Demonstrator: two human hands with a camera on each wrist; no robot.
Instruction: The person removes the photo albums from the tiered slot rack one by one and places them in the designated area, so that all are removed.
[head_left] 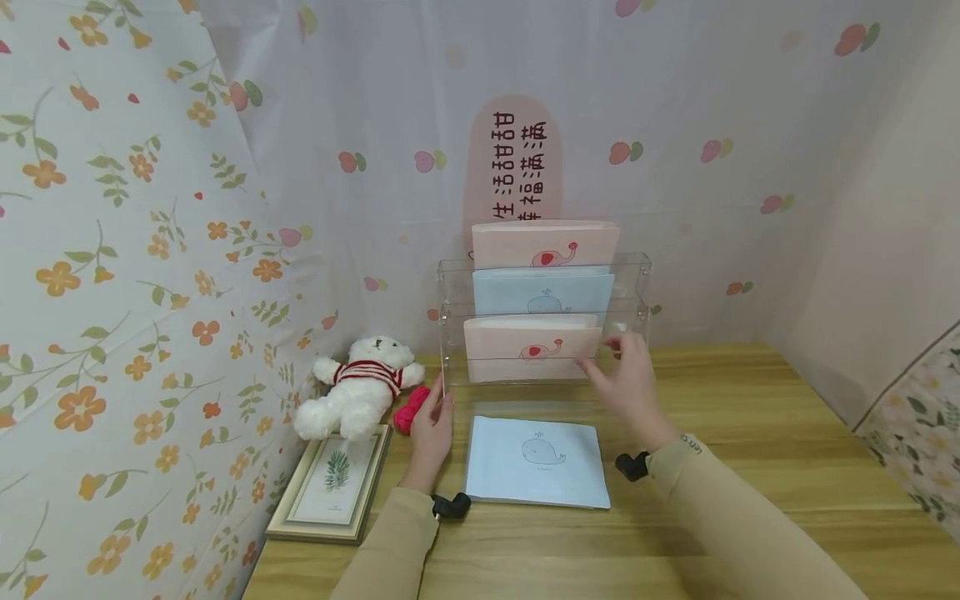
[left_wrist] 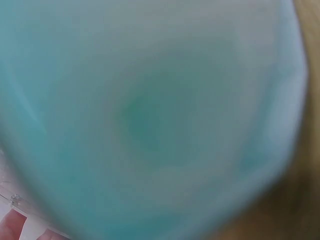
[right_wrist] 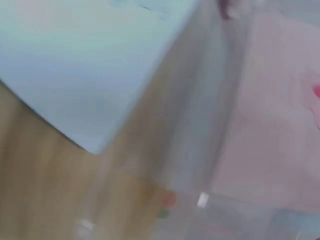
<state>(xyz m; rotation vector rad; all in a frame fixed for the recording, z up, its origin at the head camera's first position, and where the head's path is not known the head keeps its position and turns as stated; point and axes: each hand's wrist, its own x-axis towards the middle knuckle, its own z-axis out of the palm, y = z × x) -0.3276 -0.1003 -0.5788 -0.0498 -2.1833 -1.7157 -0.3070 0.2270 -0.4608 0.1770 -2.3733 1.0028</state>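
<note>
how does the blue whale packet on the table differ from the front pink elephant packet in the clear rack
The whale packet is pale blue; the elephant packet is pale pink. The whale packet lies flat on the table, while the elephant packet stands in the clear rack. The whale packet's drawing is an outline; the elephant packet's has red in it. Both carry one animal.
</note>
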